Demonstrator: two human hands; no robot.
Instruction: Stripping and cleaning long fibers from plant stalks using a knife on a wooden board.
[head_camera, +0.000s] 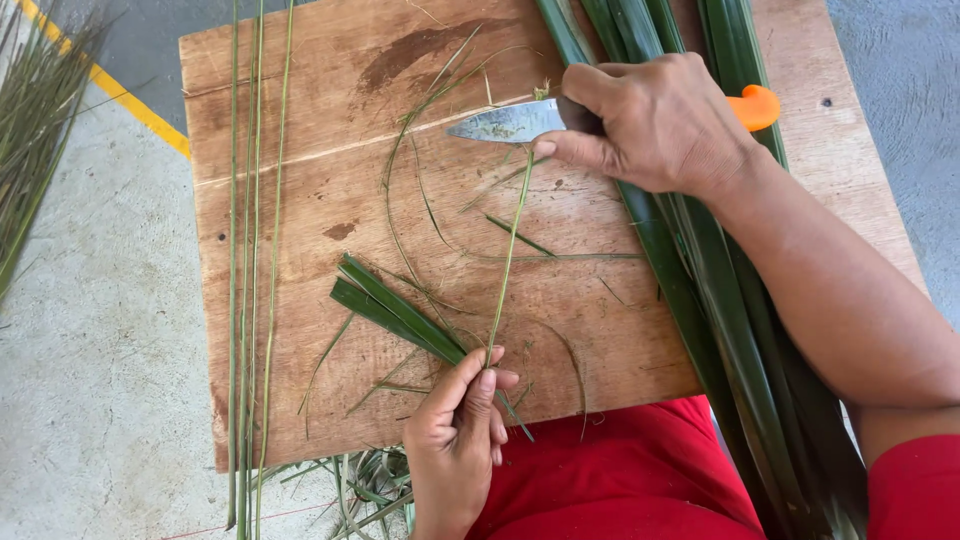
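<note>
Left hand (458, 440) is pinching the bottom of a thin stalk (507, 260) lying across the board (290, 120), while the right hand (655, 120) is gripping a knife (510, 122) tight against its top end. Fingers are hiding most of the orange handle.

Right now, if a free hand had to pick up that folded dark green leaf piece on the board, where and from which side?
Grip the folded leaf piece at its upper-left end, coming from the left: that end lies flat and bare on the wooden board, while its lower-right end runs under the left hand and the thin midrib.
</note>
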